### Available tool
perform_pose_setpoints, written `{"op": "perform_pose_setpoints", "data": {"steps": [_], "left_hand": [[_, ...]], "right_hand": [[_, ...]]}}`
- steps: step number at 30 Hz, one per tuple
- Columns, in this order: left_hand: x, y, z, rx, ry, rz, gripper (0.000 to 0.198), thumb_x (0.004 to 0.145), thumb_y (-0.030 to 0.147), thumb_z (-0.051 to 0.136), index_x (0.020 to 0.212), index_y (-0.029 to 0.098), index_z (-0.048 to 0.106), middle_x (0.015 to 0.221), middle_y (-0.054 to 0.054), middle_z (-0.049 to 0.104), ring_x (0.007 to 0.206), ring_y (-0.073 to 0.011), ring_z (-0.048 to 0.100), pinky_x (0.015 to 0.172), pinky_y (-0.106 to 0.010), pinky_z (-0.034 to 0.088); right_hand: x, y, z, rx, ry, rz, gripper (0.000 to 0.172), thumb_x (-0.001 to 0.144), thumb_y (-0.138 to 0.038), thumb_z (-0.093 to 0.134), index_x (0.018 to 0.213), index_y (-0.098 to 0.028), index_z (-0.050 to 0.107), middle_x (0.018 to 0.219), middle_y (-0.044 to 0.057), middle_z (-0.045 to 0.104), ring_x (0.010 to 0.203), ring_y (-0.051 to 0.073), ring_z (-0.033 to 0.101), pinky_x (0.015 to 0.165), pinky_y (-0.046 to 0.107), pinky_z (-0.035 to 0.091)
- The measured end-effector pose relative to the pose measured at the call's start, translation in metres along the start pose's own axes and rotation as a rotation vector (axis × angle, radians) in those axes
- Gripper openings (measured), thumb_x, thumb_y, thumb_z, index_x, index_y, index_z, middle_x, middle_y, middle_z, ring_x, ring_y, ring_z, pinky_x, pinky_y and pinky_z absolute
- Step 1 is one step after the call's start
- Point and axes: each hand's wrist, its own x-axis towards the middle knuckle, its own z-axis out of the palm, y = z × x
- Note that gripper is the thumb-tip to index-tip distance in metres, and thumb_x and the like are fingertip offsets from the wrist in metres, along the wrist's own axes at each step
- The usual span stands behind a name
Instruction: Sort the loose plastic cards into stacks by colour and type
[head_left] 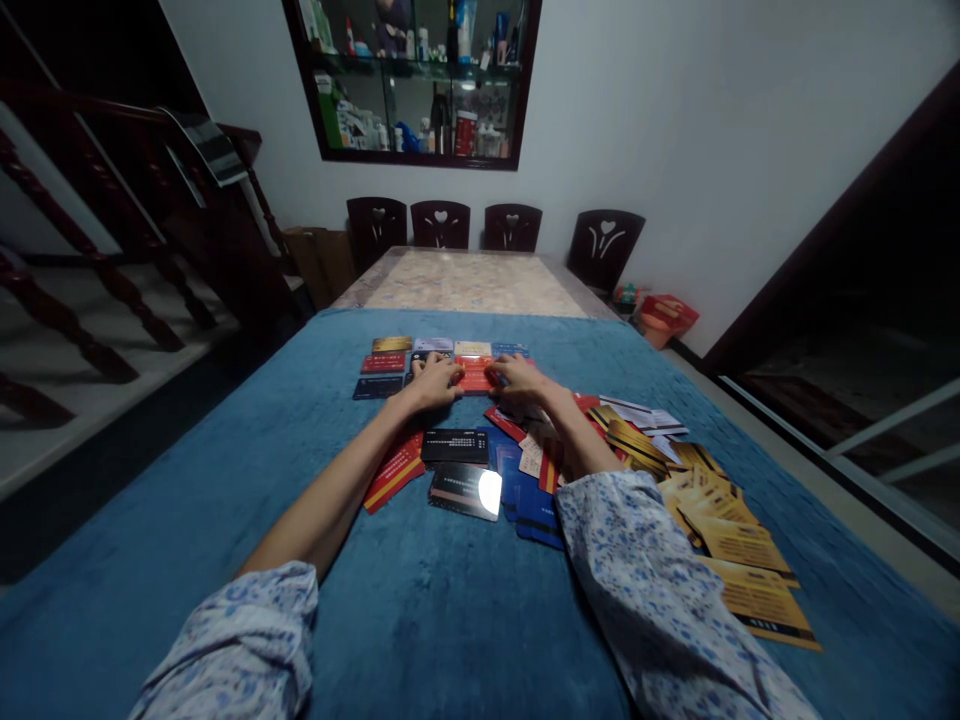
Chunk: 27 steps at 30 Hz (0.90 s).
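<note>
An orange-red card [475, 375] lies in a grid of cards on the blue cloth, between my two hands. My left hand [437, 381] has curled fingers at its left edge, and my right hand [519, 377] grips the right edge. Around them in the grid are a gold card [392, 344], a red card [383, 364], a dark card [379, 387], a lavender card [433, 345], a cream card [472, 349] and a blue card [511, 350]. My hands partly cover some neighbouring cards.
Nearer me lie a black card [454, 446], a shiny grey card [465, 491], red cards [395, 472] and blue cards [538, 508]. Gold cards [739, 535] spread beyond my right forearm. The blue cloth [300, 420] covers the near table; several chairs [440, 225] stand behind.
</note>
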Motion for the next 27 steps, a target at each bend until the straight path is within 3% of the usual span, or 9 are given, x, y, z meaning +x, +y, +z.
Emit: {"op": "perform_pose_setpoints", "data": {"steps": [8, 17, 27], "left_hand": [[0.0, 0.0, -0.001, 0.043, -0.013, 0.006, 0.026, 0.086, 0.032, 0.061, 0.109, 0.023, 0.068, 0.123, -0.012, 0.063, 0.126, -0.0374, 0.039, 0.1, -0.057, 0.031], [-0.001, -0.001, -0.001, 0.048, -0.03, 0.009, 0.022, 0.085, 0.027, 0.062, 0.107, 0.024, 0.065, 0.123, -0.011, 0.063, 0.127, -0.0349, 0.041, 0.1, -0.055, 0.033], [-0.002, -0.002, 0.0, 0.041, -0.025, 0.027, 0.027, 0.085, 0.026, 0.059, 0.112, 0.024, 0.064, 0.125, -0.012, 0.061, 0.127, -0.0358, 0.041, 0.101, -0.056, 0.035]], "right_hand": [[-0.002, -0.002, -0.004, 0.014, -0.015, -0.018, 0.035, 0.089, -0.032, 0.067, 0.123, -0.024, 0.07, 0.132, 0.012, 0.06, 0.116, 0.03, 0.055, 0.099, 0.038, 0.041], [-0.001, 0.001, 0.001, 0.019, 0.003, -0.005, 0.042, 0.086, -0.033, 0.069, 0.127, -0.025, 0.067, 0.126, 0.012, 0.063, 0.111, 0.028, 0.056, 0.094, 0.037, 0.043], [0.003, 0.007, 0.008, 0.039, 0.035, -0.056, 0.035, 0.086, -0.03, 0.068, 0.12, -0.023, 0.069, 0.121, 0.011, 0.063, 0.107, 0.026, 0.058, 0.09, 0.033, 0.044]]}}
